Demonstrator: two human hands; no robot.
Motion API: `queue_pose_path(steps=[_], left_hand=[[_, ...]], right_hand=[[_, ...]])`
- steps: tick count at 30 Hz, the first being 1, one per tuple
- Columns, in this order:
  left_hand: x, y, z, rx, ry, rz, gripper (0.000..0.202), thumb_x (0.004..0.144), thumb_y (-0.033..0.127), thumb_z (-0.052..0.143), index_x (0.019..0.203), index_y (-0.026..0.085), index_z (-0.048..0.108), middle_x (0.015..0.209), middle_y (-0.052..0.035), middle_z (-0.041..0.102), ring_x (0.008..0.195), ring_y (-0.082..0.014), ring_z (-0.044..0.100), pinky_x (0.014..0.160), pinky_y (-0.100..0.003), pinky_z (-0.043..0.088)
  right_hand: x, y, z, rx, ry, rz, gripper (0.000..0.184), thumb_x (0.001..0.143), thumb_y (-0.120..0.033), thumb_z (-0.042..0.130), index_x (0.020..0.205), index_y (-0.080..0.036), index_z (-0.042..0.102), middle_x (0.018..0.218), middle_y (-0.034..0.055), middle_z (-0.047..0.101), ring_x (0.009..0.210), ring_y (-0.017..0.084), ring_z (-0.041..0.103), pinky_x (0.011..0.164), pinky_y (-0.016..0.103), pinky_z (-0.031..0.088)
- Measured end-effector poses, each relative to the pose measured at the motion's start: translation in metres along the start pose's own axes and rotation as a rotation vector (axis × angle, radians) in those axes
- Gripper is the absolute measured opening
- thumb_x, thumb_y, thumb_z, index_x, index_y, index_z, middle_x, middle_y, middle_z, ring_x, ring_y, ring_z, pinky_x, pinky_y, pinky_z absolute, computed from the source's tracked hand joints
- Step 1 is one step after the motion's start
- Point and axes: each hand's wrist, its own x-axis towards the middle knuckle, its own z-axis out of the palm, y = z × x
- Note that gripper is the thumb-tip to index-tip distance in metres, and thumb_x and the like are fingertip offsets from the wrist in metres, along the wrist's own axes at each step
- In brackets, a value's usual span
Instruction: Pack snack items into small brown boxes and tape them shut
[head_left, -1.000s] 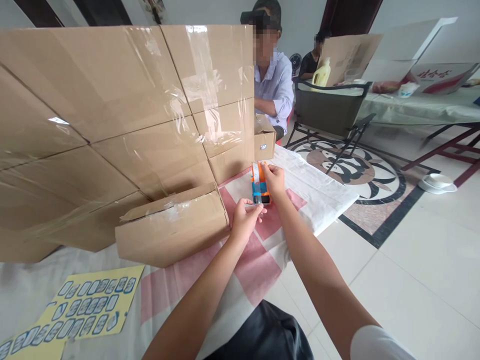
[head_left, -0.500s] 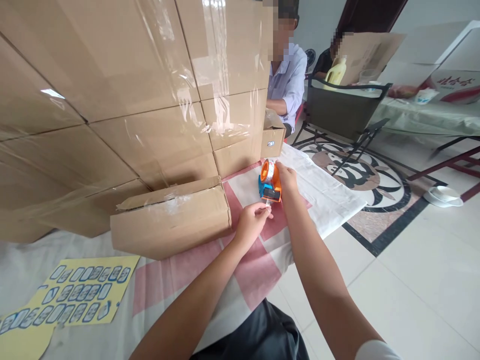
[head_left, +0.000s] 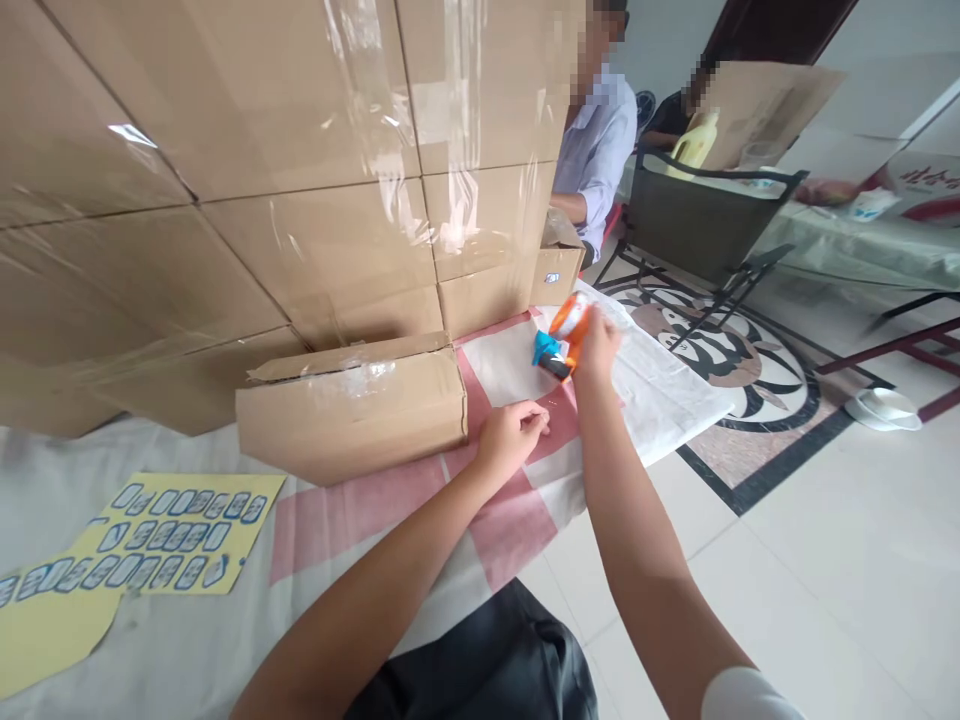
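Note:
My right hand [head_left: 598, 345] grips an orange and blue tape dispenser [head_left: 560, 335], tilted and raised a little over the white and pink table cloth [head_left: 517, 520]. My left hand [head_left: 514, 440] is pinched on the clear tape end pulled out of the dispenser, low over the cloth. A small taped cardboard box [head_left: 352, 410] lies just left of my left hand.
A wall of stacked, taped cardboard boxes [head_left: 247, 170] fills the left and back. A yellow sticker sheet [head_left: 150, 545] lies at the lower left. A person in a light shirt [head_left: 600, 150] sits behind the boxes; a folding chair [head_left: 705, 215] and another table stand on the right.
My right hand has lifted and tilted the dispenser away to the right. My left hand has dropped toward the cloth with the tape end, so the two hands are now apart.

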Motion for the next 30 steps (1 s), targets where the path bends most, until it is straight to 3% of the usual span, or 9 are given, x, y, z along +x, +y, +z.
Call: queue_pose_path(steps=[3,5,8,12,17,19,23,27,30], left_hand=[[-0.002,0.006,-0.004,-0.084,-0.007,-0.013,0.019,0.089,0.035,0.063,0.088,0.020,0.075,0.081,-0.0048,0.079,0.063,-0.0160,0.063,0.060,-0.026,0.042],[-0.003,0.012,-0.006,-0.128,0.007,-0.015,0.022,0.088,0.038,0.064,0.090,0.018,0.074,0.081,-0.0060,0.079,0.062,-0.0157,0.062,0.058,-0.025,0.042],[-0.007,0.024,-0.009,-0.174,0.039,-0.004,0.025,0.088,0.040,0.065,0.090,0.017,0.073,0.079,-0.0081,0.078,0.067,-0.0166,0.065,0.061,-0.025,0.044],[-0.018,0.042,-0.023,-0.218,0.042,0.006,0.031,0.085,0.041,0.067,0.099,0.014,0.072,0.086,-0.0113,0.079,0.052,-0.0112,0.055,0.049,-0.024,0.038],[-0.056,0.066,-0.063,-0.230,0.003,0.037,0.043,0.082,0.041,0.072,0.118,0.017,0.069,0.108,-0.0131,0.078,0.041,-0.0039,0.041,0.037,-0.022,0.032],[-0.074,0.076,-0.084,-0.178,0.042,0.019,0.051,0.083,0.041,0.072,0.128,0.019,0.065,0.101,-0.0106,0.078,0.039,-0.0031,0.037,0.035,-0.021,0.031],[-0.099,0.091,-0.127,-0.071,0.176,-0.008,0.078,0.088,0.040,0.071,0.158,0.027,0.038,0.077,-0.0016,0.074,0.041,-0.0055,0.041,0.040,-0.019,0.035],[-0.107,0.101,-0.163,0.044,0.342,0.020,0.075,0.088,0.043,0.071,0.153,0.024,0.041,0.081,-0.0025,0.075,0.040,-0.0052,0.043,0.042,-0.020,0.039],[-0.111,0.108,-0.178,0.090,0.400,0.028,0.077,0.085,0.045,0.074,0.150,0.022,0.040,0.080,-0.0022,0.075,0.039,-0.0062,0.045,0.042,-0.021,0.042]], right_hand=[[-0.015,0.004,0.018,-0.133,-0.087,-0.017,0.050,0.086,-0.062,0.059,0.062,-0.023,0.039,0.056,-0.0052,0.035,0.055,0.010,0.036,0.052,0.026,0.032],[-0.020,0.003,0.023,-0.173,-0.103,-0.008,0.049,0.077,-0.059,0.071,0.062,-0.022,0.043,0.055,-0.0061,0.036,0.056,0.011,0.036,0.053,0.027,0.031],[-0.020,-0.003,0.020,-0.157,0.027,-0.019,0.042,0.076,-0.056,0.073,0.081,-0.020,0.051,0.065,-0.0051,0.046,0.066,0.013,0.046,0.063,0.027,0.038],[-0.016,-0.008,0.009,-0.099,0.212,-0.044,0.039,0.084,-0.053,0.063,0.099,-0.021,0.047,0.080,-0.0033,0.047,0.076,0.015,0.049,0.076,0.031,0.043],[-0.016,-0.011,0.011,-0.037,0.239,-0.032,0.039,0.085,-0.053,0.066,0.098,-0.022,0.047,0.084,-0.0021,0.047,0.081,0.016,0.050,0.081,0.033,0.045],[-0.018,-0.013,0.014,-0.013,0.230,-0.048,0.039,0.085,-0.053,0.066,0.098,-0.022,0.047,0.085,-0.0020,0.047,0.082,0.016,0.051,0.082,0.034,0.045],[-0.025,-0.018,0.017,0.027,0.196,-0.162,0.037,0.086,-0.052,0.066,0.097,-0.022,0.048,0.085,-0.0016,0.049,0.081,0.016,0.051,0.082,0.035,0.045],[-0.045,-0.034,0.022,0.014,0.144,-0.324,0.027,0.088,-0.043,0.064,0.098,-0.021,0.052,0.088,0.0002,0.054,0.082,0.016,0.054,0.081,0.034,0.045],[-0.074,-0.067,0.033,0.032,-0.095,-0.461,0.023,0.090,-0.043,0.063,0.088,-0.021,0.059,0.083,0.0011,0.059,0.079,0.016,0.056,0.080,0.033,0.044]])
